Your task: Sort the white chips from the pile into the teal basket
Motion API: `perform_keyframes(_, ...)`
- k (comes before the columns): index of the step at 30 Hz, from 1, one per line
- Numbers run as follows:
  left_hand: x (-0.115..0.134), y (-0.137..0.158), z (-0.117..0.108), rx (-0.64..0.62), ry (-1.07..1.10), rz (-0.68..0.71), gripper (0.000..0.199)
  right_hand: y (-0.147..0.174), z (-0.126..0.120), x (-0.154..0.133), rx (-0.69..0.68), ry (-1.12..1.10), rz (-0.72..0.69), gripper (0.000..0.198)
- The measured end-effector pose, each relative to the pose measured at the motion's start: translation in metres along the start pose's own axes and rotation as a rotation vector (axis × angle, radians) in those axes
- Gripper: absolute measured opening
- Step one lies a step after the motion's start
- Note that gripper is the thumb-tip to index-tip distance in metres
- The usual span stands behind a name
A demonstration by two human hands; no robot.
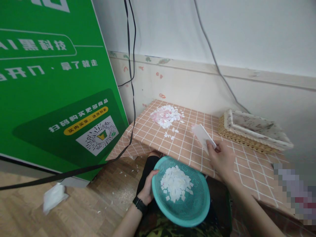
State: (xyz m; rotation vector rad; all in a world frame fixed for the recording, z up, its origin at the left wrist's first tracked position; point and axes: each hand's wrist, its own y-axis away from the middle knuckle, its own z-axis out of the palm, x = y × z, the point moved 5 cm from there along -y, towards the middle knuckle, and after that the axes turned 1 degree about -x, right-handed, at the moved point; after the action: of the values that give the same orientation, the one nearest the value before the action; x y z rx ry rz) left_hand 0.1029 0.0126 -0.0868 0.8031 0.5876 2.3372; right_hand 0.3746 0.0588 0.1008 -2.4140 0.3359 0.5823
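Note:
My left hand [147, 188], wearing a black wristband, grips the left rim of a teal plastic colander [197, 210]. The colander is tilted above my lap, and a heap of small white paper pieces [176, 182] lies in it. Over the table, my right hand [221, 158] pinches one end of a flat white rectangular card [202, 135]. Its far end looks pinkish and blurred; I cannot tell whether it touches the tablecloth. Left of the card, a pile of white and pink paper pieces [166, 116] rests on the table, with several loose bits in front.
A brown checked cloth covers the table [182, 148]. At the back right stands a cloth-lined wicker basket [247, 140]. A green cabinet [61, 108] rises at left, with a black strap [133, 108] hanging before it. A white bag [54, 197] and paper scraps lie on the floor.

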Motion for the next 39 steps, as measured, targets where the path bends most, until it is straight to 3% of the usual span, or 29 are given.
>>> perform_keyframes(2,-0.002,-0.001,-0.003,0.001,-0.013,0.024,0.025,-0.002,0.008,-0.007,-0.022,-0.146,0.062,0.034)
perform_keyframes(5,-0.001,0.000,-0.003,-0.009,-0.016,0.057,0.026,-0.007,0.024,-0.025,-0.126,-0.262,0.023,0.032)
perform_keyframes(8,0.001,0.005,0.000,-0.020,-0.003,0.061,0.028,-0.017,0.037,-0.041,-0.183,-0.216,-0.099,0.030)
perform_keyframes(12,0.004,0.008,0.003,-0.002,0.004,0.051,0.028,-0.032,0.047,-0.050,-0.161,-0.107,-0.201,0.028)
perform_keyframes(23,0.006,0.008,-0.001,0.005,0.084,0.045,0.025,-0.039,0.054,-0.044,-0.225,-0.164,-0.231,0.028)
perform_keyframes(27,0.017,0.014,-0.006,0.039,0.087,0.061,0.027,-0.046,0.056,-0.055,-0.212,-0.191,-0.251,0.028)
perform_keyframes(33,0.049,0.029,-0.016,0.113,0.062,0.135,0.023,-0.028,0.058,-0.070,-0.328,-0.261,-0.365,0.025)
perform_keyframes(36,0.062,0.038,-0.016,0.124,0.035,0.169,0.021,-0.025,0.052,-0.068,-0.294,-0.243,-0.328,0.028)
perform_keyframes(39,0.069,0.044,-0.013,0.138,0.029,0.199,0.016,-0.037,0.045,-0.062,-0.156,-0.157,-0.209,0.029)
